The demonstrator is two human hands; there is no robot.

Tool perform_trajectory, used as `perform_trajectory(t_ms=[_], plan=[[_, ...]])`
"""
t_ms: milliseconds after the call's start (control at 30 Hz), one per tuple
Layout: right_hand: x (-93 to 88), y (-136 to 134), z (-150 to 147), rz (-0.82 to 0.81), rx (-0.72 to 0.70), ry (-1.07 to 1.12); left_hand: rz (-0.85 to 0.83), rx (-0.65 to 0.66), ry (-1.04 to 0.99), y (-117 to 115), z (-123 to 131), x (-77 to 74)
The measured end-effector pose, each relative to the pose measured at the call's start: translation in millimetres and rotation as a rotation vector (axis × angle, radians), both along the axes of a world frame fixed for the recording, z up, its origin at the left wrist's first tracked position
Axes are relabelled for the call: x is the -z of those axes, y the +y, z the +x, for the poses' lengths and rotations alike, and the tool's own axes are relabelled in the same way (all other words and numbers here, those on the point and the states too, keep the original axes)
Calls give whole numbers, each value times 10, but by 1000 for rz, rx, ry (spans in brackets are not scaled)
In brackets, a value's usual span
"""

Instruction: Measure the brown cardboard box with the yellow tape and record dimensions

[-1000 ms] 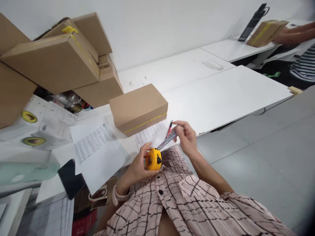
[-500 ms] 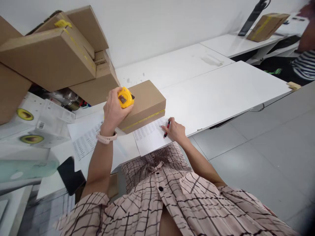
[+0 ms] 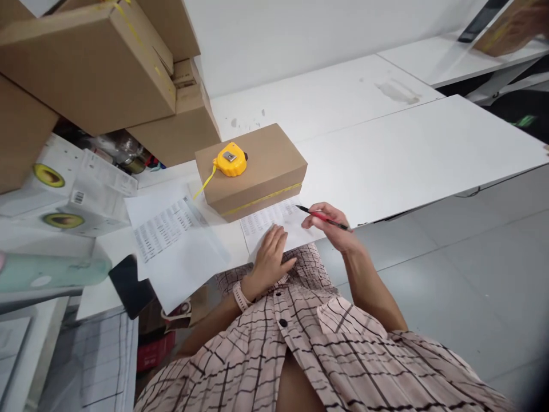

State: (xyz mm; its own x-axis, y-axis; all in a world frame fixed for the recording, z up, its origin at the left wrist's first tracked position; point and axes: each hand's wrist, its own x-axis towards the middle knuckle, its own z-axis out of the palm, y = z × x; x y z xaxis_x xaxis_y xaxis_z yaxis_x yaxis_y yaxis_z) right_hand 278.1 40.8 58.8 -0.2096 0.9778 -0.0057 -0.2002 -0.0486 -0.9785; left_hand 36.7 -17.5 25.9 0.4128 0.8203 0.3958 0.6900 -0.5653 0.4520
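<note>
My right hand [image 3: 332, 224] holds a red and black pen [image 3: 323, 217] above a printed sheet [image 3: 295, 229], the dark tip pointing left. Flat on the lower edge of that sheet lies my left hand [image 3: 271, 254], fingers extended and nothing in them. Behind the sheet stands a closed brown cardboard box [image 3: 266, 160] with a yellow stripe along its side. A yellow tape measure [image 3: 231, 160] rests on the box top, a short length of its blade hanging over the left edge. Another printed sheet [image 3: 184, 257] lies to the left.
Large cardboard boxes [image 3: 94, 74] are stacked at the upper left. Below them are white cartons with avocado pictures [image 3: 64, 194], a green bottle [image 3: 55, 272] and a black phone-like object [image 3: 132, 286]. A person's hand [image 3: 525, 26] touches a box at the far right.
The tape measure has been let go onto the box. My left hand has moved down onto the sheet. The pen has been lifted in my right hand, now pointing left. The view has shifted.
</note>
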Motion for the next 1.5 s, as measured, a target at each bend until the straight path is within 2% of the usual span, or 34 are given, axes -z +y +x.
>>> perform_trajectory(t_ms=[100,200,333,433,600,733,833,1500], plan=[[84,47,-359,28,60,-114,-88,25,233,-124,167,299],[234,162,-653,-1,31,-141,-70,-20,349,-95,226,387],[389,280,-757,0,-38,-218,-52,-56,400,-47,244,388],[439,302,-742,38,28,-299,-52,-61,387,-27,258,388],[459,323,-771,69,76,-297,-36,-120,348,-16,338,396],[474,355,-809,88,207,-368,-35,-164,334,-37,412,411],[490,364,-824,105,254,-368,-36,-163,321,-40,435,415],[559,383,-823,139,215,-414,99,-169,406,-1,398,456]])
